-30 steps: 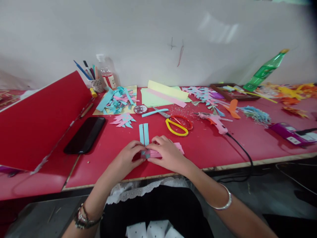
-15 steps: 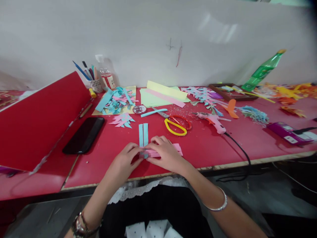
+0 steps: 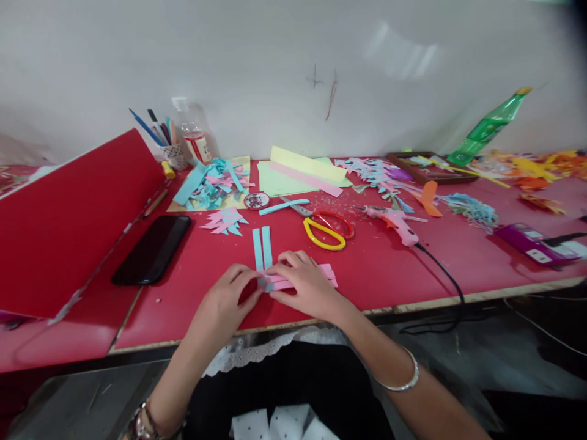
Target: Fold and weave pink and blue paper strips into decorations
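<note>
Blue paper strips (image 3: pixel 263 247) point away from me and cross pink paper strips (image 3: pixel 329 274) that run to the right, close to the table's front edge. My left hand (image 3: pixel 228 300) pinches the left end of this crossing with thumb and fingers. Bent over the pink strips, my right hand (image 3: pixel 302 282) grips them near the same crossing, its fingertips almost meeting the left ones. The fingers partly hide the woven part. Beyond the strips lie scissors (image 3: pixel 326 231) with one red and one yellow handle, and a loose blue strip (image 3: pixel 284 206).
A black phone (image 3: pixel 153 249) and a standing red board (image 3: pixel 68 226) are on the left. A pink glue gun (image 3: pixel 393 222) with a black cord lies on the right. Behind are paper scraps (image 3: pixel 215 183), paper sheets (image 3: pixel 302 174) and a green bottle (image 3: pixel 488 131).
Both hands stay at the strip crossing with hardly any movement. The view has shifted very slightly.
</note>
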A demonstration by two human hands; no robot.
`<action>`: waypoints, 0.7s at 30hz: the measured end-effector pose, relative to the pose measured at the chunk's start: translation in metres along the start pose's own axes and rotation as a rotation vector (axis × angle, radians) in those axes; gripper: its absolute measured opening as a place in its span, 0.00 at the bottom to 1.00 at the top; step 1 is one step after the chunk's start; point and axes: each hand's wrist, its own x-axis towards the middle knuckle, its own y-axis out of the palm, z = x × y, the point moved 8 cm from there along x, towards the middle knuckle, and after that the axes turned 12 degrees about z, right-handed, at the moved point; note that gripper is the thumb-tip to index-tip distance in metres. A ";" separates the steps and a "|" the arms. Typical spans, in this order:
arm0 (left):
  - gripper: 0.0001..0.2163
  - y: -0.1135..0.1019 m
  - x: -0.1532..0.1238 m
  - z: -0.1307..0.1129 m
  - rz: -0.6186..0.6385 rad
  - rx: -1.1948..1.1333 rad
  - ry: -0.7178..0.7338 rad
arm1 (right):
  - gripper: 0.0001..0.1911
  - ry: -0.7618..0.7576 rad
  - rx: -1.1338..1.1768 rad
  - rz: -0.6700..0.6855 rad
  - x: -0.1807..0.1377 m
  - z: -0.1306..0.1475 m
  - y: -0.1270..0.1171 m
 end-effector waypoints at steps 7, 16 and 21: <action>0.11 0.001 0.004 0.000 -0.026 -0.014 0.012 | 0.16 0.014 -0.016 -0.010 0.000 0.000 0.000; 0.11 0.005 0.007 0.001 0.017 -0.028 0.038 | 0.20 0.043 0.024 -0.060 -0.004 -0.001 -0.004; 0.12 0.005 0.008 0.000 0.019 -0.030 0.049 | 0.18 0.042 0.019 -0.066 -0.005 0.000 -0.005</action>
